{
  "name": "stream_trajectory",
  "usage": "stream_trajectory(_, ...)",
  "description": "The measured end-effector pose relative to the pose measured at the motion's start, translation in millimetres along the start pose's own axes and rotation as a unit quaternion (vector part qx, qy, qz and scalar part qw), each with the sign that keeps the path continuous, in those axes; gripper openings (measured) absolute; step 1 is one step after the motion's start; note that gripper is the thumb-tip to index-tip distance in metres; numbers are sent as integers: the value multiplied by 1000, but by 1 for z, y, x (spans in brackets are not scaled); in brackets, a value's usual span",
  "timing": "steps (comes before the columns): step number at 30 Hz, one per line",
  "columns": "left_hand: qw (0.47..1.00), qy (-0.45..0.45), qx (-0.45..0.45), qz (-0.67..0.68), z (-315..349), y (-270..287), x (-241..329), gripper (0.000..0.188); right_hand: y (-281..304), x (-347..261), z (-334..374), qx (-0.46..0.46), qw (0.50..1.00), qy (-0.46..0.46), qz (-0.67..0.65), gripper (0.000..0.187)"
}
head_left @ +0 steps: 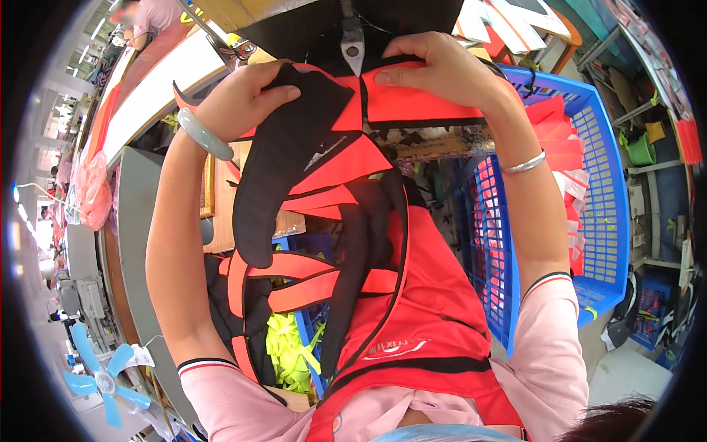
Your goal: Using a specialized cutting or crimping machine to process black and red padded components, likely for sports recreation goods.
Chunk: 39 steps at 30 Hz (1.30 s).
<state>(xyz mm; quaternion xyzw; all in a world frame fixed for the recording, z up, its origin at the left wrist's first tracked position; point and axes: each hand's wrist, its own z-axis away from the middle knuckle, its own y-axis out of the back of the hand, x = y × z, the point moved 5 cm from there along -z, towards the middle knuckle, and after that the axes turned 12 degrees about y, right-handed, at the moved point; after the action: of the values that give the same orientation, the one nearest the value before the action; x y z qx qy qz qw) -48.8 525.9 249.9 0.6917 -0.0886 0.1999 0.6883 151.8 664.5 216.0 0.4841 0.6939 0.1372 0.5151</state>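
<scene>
My left hand (239,103) pinches the edge of a black and coral fabric piece (283,147), thumb on top; its black, curved flap hangs down toward me. Opposite it, my right hand (445,70) grips a coral fabric strip (420,99) with black edging, the thumb lying along its upper side. A pointed metal part (353,51) of a dark machine (294,26) comes down between my hands, its tip at the fabric. More joined coral and black strips (305,287) hang below, over my red apron (434,295). Folds and the hands hide part of the cloth.
A blue plastic crate (600,214) of coral pieces stands at my right. Yellow-green strips (287,350) lie low in front of me. To the left are a grey panel (140,221), a blue fan (105,381) and a white tabletop (158,85); another person (155,16) sits beyond.
</scene>
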Motion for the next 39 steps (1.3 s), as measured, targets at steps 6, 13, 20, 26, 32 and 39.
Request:
stream_trajectory(6, 999, 7, -15, 49, 8, -2, -25, 34, -4, -24, 7, -7, 1000, -17, 8, 37)
stream_trajectory(13, 999, 34, -16, -8, -2, 3, -7, 37, -3, -6, 5, 23, 1000, -17, 8, 39)
stream_trajectory(20, 999, 26, -16, 17, 0, 11, -42, 31, 13, -14, 7, 69, 997, -22, 37, 39)
stream_trajectory(26, 981, 76, -97, 147, 60, 6, -34, 26, 21, -20, 61, -52, 998, -23, -32, 40)
stream_trajectory(32, 991, -93, -41, -92, 143, 19, 46, 39, -48, -43, 85, -149, 970, -87, -171, 35)
stream_trajectory(39, 978, -173, -30, -116, 234, 18, 100, 31, -127, -114, 77, -258, 878, -21, -403, 38)
